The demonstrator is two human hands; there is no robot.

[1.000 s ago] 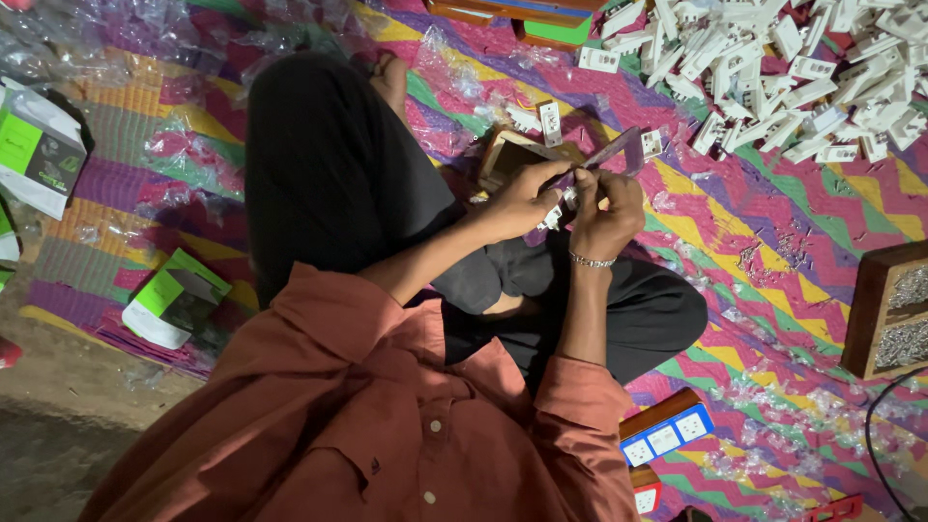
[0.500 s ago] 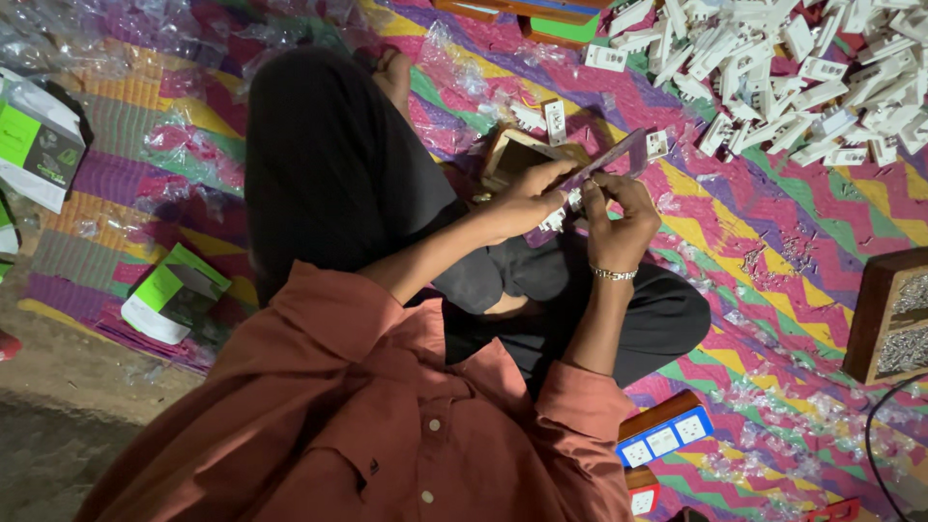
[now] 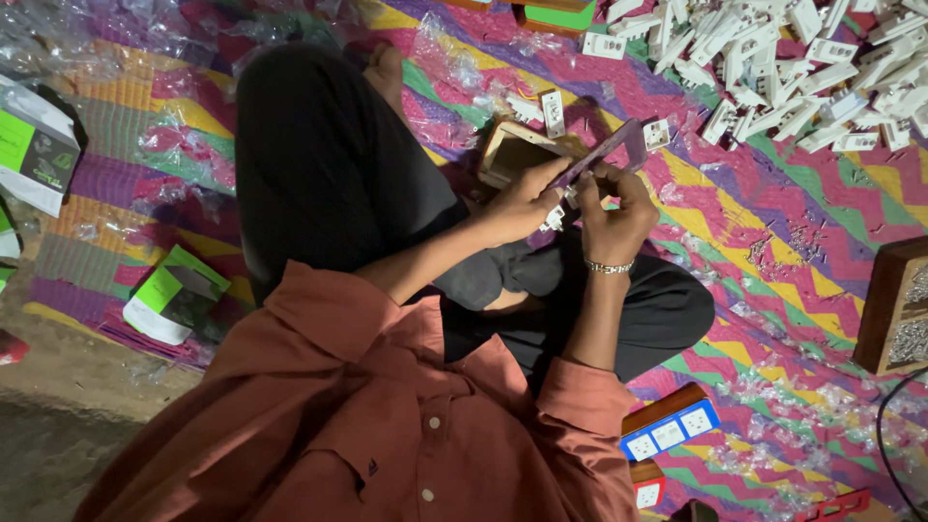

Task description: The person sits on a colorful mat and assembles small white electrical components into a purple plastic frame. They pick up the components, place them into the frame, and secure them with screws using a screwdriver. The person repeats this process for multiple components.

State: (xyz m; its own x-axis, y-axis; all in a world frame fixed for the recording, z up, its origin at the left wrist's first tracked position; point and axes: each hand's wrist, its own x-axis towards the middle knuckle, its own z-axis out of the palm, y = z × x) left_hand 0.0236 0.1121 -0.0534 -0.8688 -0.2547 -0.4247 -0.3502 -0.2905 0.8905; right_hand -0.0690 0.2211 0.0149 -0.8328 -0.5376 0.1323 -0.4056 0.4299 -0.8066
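Observation:
I sit cross-legged on a colourful zigzag mat (image 3: 773, 242). My left hand (image 3: 522, 205) holds a flat purplish panel (image 3: 611, 152) tilted up over my knee. My right hand (image 3: 617, 215), with a metal bracelet at the wrist, pinches the panel's lower edge together with a small white socket part (image 3: 555, 218). The two hands touch each other. An open wooden box (image 3: 503, 153) lies on the mat just behind them. Two loose white socket modules (image 3: 553, 111) (image 3: 657, 133) lie beside the box.
A heap of white socket modules (image 3: 773, 58) fills the far right. Green-and-white cartons (image 3: 174, 290) (image 3: 34, 145) lie at the left. A wooden box of screws (image 3: 899, 309) stands at the right edge. A blue strip with white sockets (image 3: 667, 435) rests near my right knee. Clear wrappers are scattered about.
Both hands stay together on the panel. My right hand has shifted slightly along its lower edge and the panel's tilt has changed a little.

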